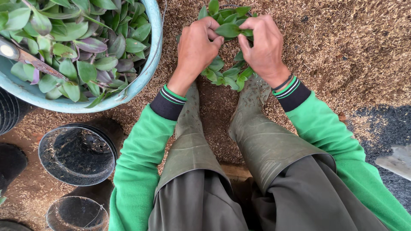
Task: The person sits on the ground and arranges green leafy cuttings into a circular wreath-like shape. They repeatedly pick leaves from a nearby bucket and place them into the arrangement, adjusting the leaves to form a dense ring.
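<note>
At the far left edge, stacked black pots (8,112) are cut off by the frame, so their number cannot be told. Above them, in the upper left, a light blue basin (147,70) holds a heap of green and purplish leafy cuttings (81,47); its upper and left parts run out of the frame. A rusty blade (32,60) lies across the cuttings, its handle end cut off at the left edge, so what kind of tool it is stays unclear. Below the basin, an empty black plastic pot (77,155) sits on the husk-strewn ground (342,47), and another black pot (77,214) in the lower left is cropped by the bottom edge.

In the upper middle, the left hand (195,47) is curled closed, thumb and fingers pinching a green leaf (227,30) at the top of a small bunch of cuttings (224,70) that stands in the husks just above the boots. The right hand (265,45) is closed the same way, pinching the other side of the same leaf. The hands hide most of the bunch's middle, and whether it sits in a pot cannot be made out. Below the hands, two olive rubber boots (252,132) point toward the bunch, flanked by green sleeves (141,162). At the right edge, a pale flat object (396,161) is cut off and cannot be identified.
</note>
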